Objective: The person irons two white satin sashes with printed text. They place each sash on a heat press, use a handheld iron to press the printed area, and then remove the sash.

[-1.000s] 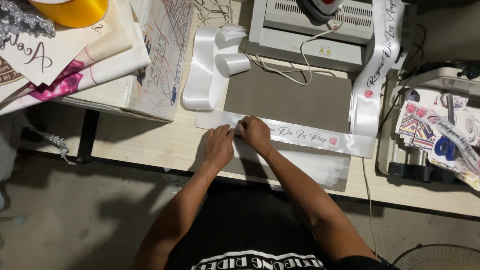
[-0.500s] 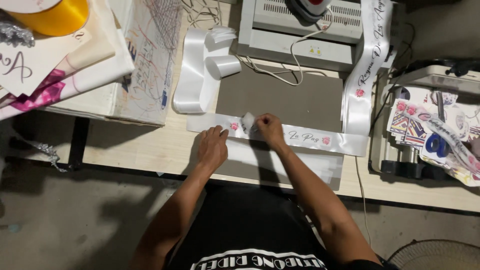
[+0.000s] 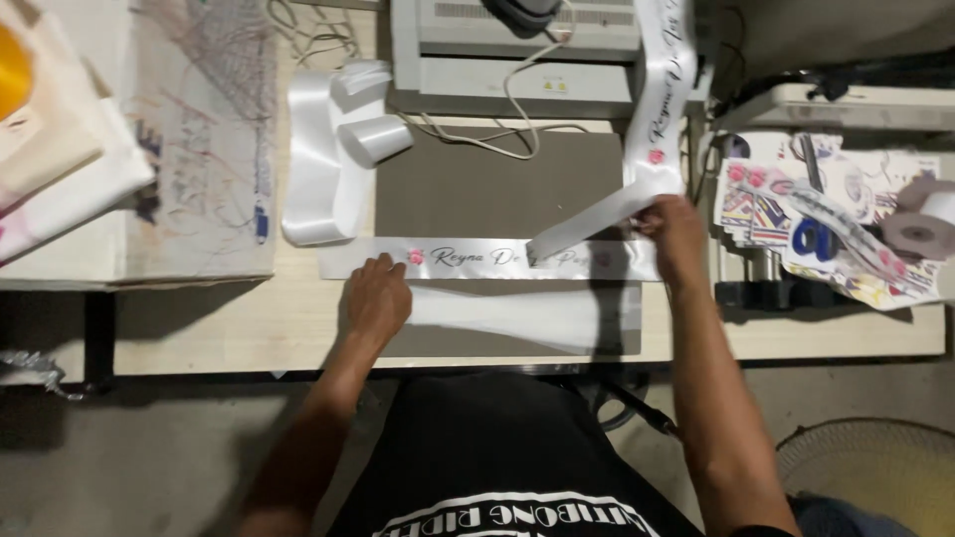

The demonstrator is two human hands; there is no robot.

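- Left hand: laid flat, fingers spread, pressing down the left end of the printed sash; it pins the sash rather than pinching it
- Right hand: fingers closed on the sash at its right-hand fold, where the band turns and runs away up the counter
- The sash lies straight across the grey mat, script and small pink flowers facing up, between the two hands
- Handling (a judgement): satin of this kind is light, limp and slippery, and it creases easily; best held by the edges or the fold, clear of the print
- Beyond: loose white ribbon at the left, and a grey machine with a trailing cord at the far edge
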